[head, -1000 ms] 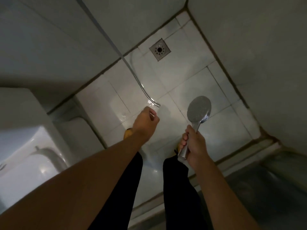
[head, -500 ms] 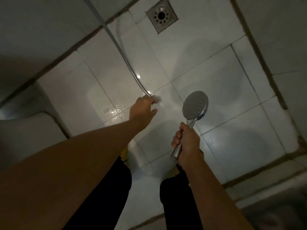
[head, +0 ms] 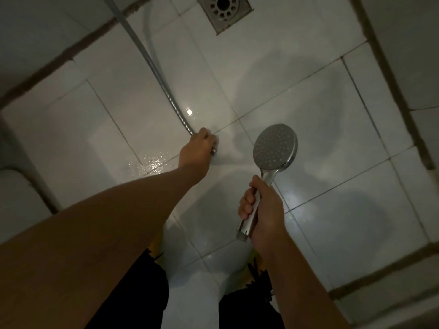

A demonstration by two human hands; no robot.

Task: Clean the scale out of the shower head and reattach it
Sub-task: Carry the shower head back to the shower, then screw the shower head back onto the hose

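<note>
Tiled floor (head: 297, 96): one shower head (head: 275, 146) (one hose (head: 152, 65)).

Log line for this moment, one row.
left hand: gripping hose end | right hand: holding shower head by handle | head: detached

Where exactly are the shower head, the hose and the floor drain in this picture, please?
shower head (head: 275, 146): head view, centre of the round nozzle face.
hose (head: 152, 65): head view, middle of the metal run above the left hand.
floor drain (head: 224, 9): head view, on the perforated grate.
</note>
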